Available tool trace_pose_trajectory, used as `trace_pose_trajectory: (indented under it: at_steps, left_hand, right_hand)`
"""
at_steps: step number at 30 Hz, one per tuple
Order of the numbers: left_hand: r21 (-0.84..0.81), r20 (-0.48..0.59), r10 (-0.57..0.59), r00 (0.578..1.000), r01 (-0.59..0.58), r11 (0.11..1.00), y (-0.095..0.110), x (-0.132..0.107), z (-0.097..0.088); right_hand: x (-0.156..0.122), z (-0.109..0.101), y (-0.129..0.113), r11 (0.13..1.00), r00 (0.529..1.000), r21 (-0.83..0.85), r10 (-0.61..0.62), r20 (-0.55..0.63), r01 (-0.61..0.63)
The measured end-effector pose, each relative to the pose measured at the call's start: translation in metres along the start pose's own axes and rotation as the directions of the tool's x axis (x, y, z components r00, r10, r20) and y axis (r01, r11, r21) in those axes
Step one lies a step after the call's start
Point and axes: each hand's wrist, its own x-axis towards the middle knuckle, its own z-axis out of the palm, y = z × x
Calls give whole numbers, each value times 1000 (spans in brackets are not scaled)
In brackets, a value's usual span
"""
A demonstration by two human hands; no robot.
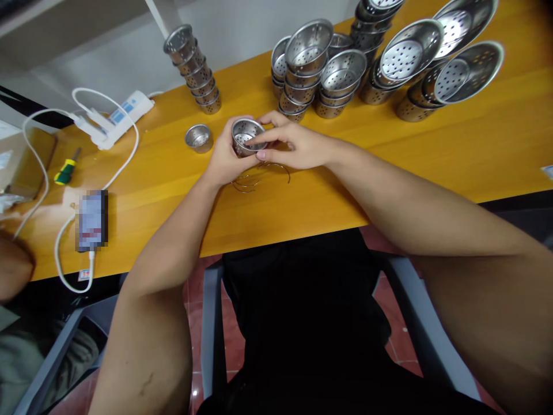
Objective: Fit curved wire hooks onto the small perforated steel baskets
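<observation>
A small perforated steel cup [244,136] is held over the yellow table [432,161] between both hands. My left hand [224,161] wraps it from below and the left. My right hand [294,145] pinches its rim and side from the right, fingers closed on it. Thin wire rings [259,177] lie on the table just under the hands. Another single steel cup [199,138] stands on the table a little to the left.
A leaning stack of steel cups [193,68] stands at the back left; several stacks of cups [315,69] and wider strainers [432,57] fill the back right. A power strip [116,118], white cable, screwdriver [65,170] and phone [91,220] lie left. Another person's arm [12,268] shows at the left edge.
</observation>
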Motion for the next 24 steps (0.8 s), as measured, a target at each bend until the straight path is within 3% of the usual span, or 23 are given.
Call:
trace_pose_trajectory:
  at_steps: [6, 10, 15, 20, 24]
  left_hand:
    - [53, -79, -38, 996, 43, 998, -20, 4, -1]
    - [125, -64, -142, 988, 149, 981, -9, 5, -7]
    - [101, -17, -283, 959, 284, 954, 5, 0, -6]
    - [70, -35, -281, 959, 283, 957, -15, -1, -2]
    - [70, 12, -280, 960, 279, 958, 0, -1, -4]
  right_hand:
    - [0, 7, 3, 996, 988, -53, 60, -139, -68]
    - [2, 7, 8, 983, 977, -73, 156, -146, -168]
    - [4, 3, 15, 967, 959, -63, 237, -153, -249]
    - [6, 0, 28, 937, 922, -104, 300, -245, -332]
    - [7, 2, 40, 914, 898, -110, 351, -266, -390]
